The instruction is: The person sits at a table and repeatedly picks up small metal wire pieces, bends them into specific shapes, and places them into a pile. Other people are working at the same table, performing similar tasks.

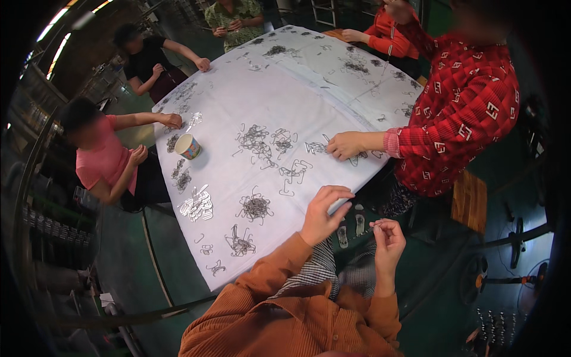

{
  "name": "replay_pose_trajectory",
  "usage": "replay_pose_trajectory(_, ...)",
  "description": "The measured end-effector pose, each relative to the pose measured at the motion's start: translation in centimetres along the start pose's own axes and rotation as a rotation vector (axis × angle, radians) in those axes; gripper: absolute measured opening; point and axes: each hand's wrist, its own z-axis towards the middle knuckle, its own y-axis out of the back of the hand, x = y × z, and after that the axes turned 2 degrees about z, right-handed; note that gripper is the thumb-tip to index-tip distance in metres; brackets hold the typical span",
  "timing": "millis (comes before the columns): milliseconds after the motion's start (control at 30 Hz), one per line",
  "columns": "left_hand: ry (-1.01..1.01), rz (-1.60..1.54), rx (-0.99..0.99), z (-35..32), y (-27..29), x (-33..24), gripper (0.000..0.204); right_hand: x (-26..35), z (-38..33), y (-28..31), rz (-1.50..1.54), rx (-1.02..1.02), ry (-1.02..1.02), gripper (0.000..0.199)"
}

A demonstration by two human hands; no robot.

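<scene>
My left hand (pixel 322 214) rests on the near edge of a table covered in white cloth (pixel 250 95), fingers curled over the rim, holding nothing I can see. My right hand (pixel 386 238) hovers off the table over my lap, its fingertips pinched on a small thin wire piece (pixel 370 226). Tangled heaps of bent wire clips lie on the cloth, the nearest wire pile (pixel 256 207) left of my left hand. I wear orange corduroy sleeves.
A person in a red patterned shirt (pixel 464 113) at my right has a hand (pixel 345 144) on the cloth among clips. Other people sit around the far and left sides. A paper cup (pixel 188 146) stands at the left. A neat clip stack (pixel 197 204) lies nearby.
</scene>
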Motion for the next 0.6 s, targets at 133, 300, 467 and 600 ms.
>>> replay_pose_trajectory(133,0.343,-0.060,0.122,1.5,0.5,3.2,0.014,-0.5,0.0,0.3,-0.015,-0.001,0.035,0.011)
replay_pose_trajectory(300,0.065,0.264,0.064,2.2,-3.0,10.2,0.019,-1.5,-0.4,-0.7,-0.053,-0.016,-0.017,0.010)
replay_pose_trajectory(467,-0.121,0.665,0.301,1.8,-5.2,11.0,0.063,-1.5,-0.6,-0.3,-0.151,-0.059,0.031,0.009)
replay_pose_trajectory(600,-0.080,0.747,0.452,1.5,-5.3,11.5,0.086,-1.7,-0.2,-0.4,-0.173,-0.067,0.076,0.009)
